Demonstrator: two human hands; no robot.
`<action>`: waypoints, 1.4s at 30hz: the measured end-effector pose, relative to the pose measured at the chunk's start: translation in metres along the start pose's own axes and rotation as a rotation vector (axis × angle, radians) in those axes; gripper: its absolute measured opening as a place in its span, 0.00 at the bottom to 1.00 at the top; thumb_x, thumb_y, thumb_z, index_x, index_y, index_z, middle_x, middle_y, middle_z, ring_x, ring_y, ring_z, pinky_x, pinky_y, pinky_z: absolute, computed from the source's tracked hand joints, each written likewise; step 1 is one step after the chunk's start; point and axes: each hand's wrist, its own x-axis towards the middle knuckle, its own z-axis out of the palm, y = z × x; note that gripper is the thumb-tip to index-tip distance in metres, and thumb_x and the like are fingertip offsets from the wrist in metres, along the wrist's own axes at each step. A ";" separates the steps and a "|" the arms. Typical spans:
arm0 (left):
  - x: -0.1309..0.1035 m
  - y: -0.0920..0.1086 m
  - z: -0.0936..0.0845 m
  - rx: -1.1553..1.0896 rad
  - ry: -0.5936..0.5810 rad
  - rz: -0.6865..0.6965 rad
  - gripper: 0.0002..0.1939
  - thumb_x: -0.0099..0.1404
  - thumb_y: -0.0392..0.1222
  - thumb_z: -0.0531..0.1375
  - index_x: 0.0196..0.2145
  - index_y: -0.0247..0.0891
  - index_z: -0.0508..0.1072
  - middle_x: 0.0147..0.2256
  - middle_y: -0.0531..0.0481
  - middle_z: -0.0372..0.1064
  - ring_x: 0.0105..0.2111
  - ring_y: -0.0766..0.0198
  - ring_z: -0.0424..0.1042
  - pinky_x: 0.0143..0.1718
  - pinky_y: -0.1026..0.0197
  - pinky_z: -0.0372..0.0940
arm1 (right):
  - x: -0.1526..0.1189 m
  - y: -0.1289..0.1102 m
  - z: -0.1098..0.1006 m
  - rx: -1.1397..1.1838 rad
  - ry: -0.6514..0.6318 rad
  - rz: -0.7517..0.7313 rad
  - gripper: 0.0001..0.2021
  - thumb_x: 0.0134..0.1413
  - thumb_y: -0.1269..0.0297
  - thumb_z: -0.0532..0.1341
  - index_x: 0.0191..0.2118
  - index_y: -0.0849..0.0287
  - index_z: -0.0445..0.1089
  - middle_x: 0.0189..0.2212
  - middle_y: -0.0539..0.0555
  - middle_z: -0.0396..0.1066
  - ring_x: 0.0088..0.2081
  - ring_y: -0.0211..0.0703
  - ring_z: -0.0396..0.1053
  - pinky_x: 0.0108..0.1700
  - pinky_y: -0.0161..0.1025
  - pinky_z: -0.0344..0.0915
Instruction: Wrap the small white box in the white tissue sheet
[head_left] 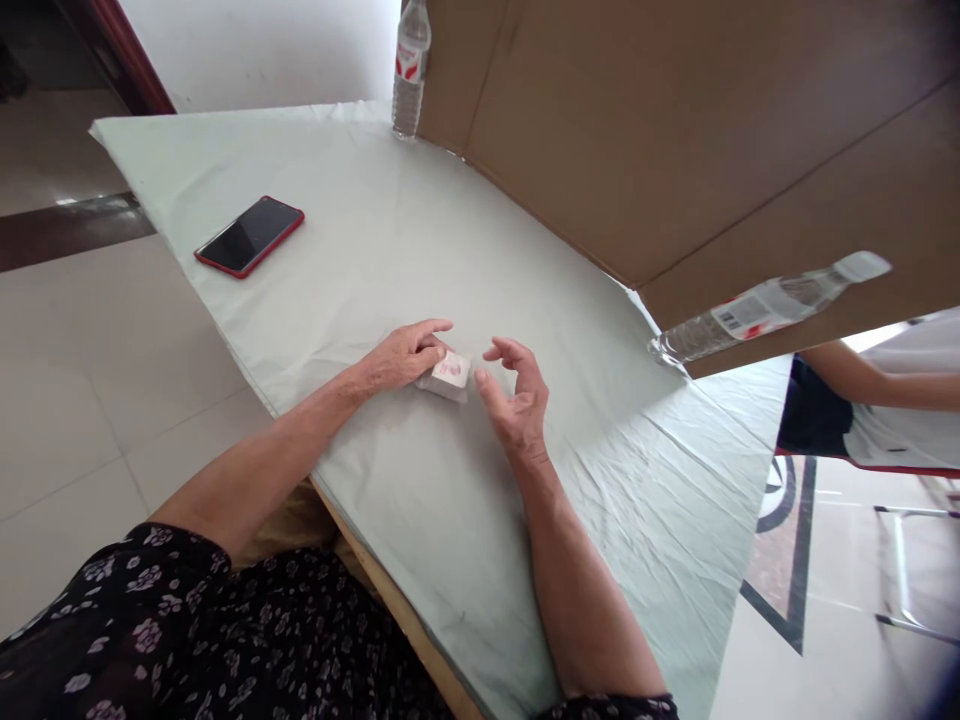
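Where left grip (405,357) touches, box (451,372) on table (360,250)

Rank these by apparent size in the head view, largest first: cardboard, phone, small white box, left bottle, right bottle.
1. Cardboard
2. Right bottle
3. Phone and left bottle: too alike to rank; frame cuts the bottle's top
4. Small white box
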 end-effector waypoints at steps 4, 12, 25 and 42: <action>0.000 0.002 -0.001 -0.032 0.096 -0.015 0.31 0.63 0.45 0.59 0.62 0.31 0.67 0.50 0.37 0.78 0.43 0.57 0.76 0.46 0.56 0.68 | -0.001 0.020 0.001 0.176 -0.121 0.219 0.41 0.50 0.39 0.67 0.66 0.49 0.58 0.64 0.62 0.65 0.64 0.60 0.65 0.59 0.59 0.66; 0.000 0.011 -0.004 -0.185 0.316 -0.094 0.24 0.64 0.45 0.57 0.55 0.31 0.72 0.44 0.39 0.79 0.46 0.54 0.76 0.54 0.50 0.66 | -0.004 0.021 0.005 0.204 -0.222 0.247 0.51 0.45 0.33 0.69 0.70 0.48 0.51 0.69 0.64 0.58 0.69 0.65 0.58 0.67 0.66 0.56; 0.001 0.003 -0.004 -0.265 0.200 -0.020 0.23 0.57 0.45 0.63 0.50 0.34 0.76 0.44 0.40 0.79 0.48 0.52 0.75 0.54 0.49 0.65 | -0.002 0.023 0.006 0.165 -0.291 0.193 0.54 0.44 0.34 0.70 0.71 0.50 0.50 0.68 0.66 0.58 0.68 0.63 0.59 0.68 0.65 0.54; 0.001 0.002 -0.003 -0.213 0.115 -0.032 0.25 0.56 0.43 0.61 0.52 0.32 0.75 0.43 0.41 0.80 0.40 0.57 0.75 0.45 0.54 0.67 | -0.004 0.028 0.009 0.141 -0.307 0.146 0.50 0.46 0.40 0.71 0.70 0.50 0.52 0.56 0.60 0.71 0.58 0.57 0.68 0.63 0.60 0.59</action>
